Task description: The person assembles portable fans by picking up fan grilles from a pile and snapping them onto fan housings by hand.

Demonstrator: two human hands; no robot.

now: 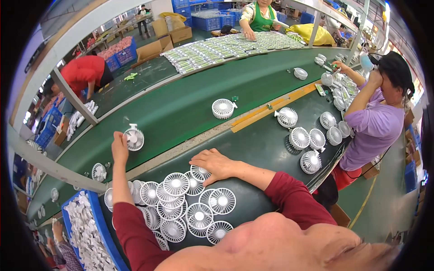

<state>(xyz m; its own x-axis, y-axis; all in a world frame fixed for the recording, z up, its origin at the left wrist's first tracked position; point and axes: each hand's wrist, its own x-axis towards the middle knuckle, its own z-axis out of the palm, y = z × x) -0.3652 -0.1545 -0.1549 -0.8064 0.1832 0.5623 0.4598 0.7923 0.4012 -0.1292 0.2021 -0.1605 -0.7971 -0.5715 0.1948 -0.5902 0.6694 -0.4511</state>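
Over the green conveyor belt [181, 119], my left hand [119, 148] grips a round white fan head [135, 139] by its edge, with a short neck at its top. My right hand [216, 163] lies across a white round fan grille [200, 173], its thumb and fingers around the rim. That grille is partly hidden under the hand. Beside and below it, many more loose grilles [199, 215] lie overlapped on the dark green worktable [253, 156]. Another white fan head [223, 109] rides on the belt, to the right of my left hand.
A blue bin [97, 203] of small white parts stands at left. Several fan heads [299, 138] sit on the table at right, near a co-worker in purple [377, 119]. Across the belt, a person in a green apron [262, 18] reaches over rows of green-white parts [226, 49]. A metal post [74, 97] rises at left.
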